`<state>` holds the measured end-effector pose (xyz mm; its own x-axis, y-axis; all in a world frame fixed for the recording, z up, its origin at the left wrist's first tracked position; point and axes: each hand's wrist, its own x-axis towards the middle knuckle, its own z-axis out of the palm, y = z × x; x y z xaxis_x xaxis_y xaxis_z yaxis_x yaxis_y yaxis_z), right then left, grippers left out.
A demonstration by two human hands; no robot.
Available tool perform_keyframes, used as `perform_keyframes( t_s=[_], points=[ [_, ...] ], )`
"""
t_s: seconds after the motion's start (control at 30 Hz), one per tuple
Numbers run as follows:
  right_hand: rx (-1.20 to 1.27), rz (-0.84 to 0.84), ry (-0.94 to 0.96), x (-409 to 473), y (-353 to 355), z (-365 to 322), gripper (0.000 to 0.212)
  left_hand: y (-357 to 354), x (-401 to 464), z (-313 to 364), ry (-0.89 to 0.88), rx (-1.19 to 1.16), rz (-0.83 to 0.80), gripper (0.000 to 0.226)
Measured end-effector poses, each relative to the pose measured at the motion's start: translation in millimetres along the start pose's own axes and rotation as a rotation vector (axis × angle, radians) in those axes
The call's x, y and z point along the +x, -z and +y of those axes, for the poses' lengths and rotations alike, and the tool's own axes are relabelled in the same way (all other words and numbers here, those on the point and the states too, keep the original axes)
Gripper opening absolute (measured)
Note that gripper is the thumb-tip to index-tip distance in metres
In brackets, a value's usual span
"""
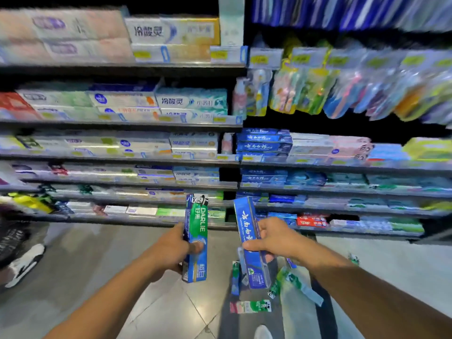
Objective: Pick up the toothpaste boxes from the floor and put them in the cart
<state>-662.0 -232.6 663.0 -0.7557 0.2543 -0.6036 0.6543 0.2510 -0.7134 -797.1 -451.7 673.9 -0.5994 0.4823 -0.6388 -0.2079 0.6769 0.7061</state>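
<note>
My left hand (171,248) grips a green and blue Darlie toothpaste box (197,231), held upright in front of me. A dark blue toothpaste box (247,223) stands upright in the grip of my right hand (274,238). Below my hands, several more toothpaste boxes lie scattered on the floor: a green and white one (250,306), a green one (303,288) and a small one (353,259) farther right. No cart is in view.
Store shelves (122,160) packed with toothpaste boxes fill the view ahead, with hanging toothbrush packs (342,94) at the upper right. Another person's white shoe (24,265) stands on the grey tiled floor (85,265) at the left. My own shoe tip (263,332) shows below.
</note>
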Motion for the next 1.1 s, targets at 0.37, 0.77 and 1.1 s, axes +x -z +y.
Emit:
perform_keyframes(
  t_s=[0.37, 0.77, 1.1],
  points=[
    [0.314, 0.379, -0.075, -120.4, 72.9, 77.2, 0.014, -90.6, 14.8, 81.2, -0.153, 0.280, -0.269, 0.022],
    [0.634, 0.832, -0.209, -295.2, 195.6, 254.3, 0.020, -361.9, -6.7, 219.7, -0.413, 0.674, -0.547, 0.028],
    [0.755, 1.062, -0.324, -442.5, 302.5, 420.1, 0.025, -635.6, -46.8, 292.2, -0.505, 0.822, -0.748, 0.036]
  ],
)
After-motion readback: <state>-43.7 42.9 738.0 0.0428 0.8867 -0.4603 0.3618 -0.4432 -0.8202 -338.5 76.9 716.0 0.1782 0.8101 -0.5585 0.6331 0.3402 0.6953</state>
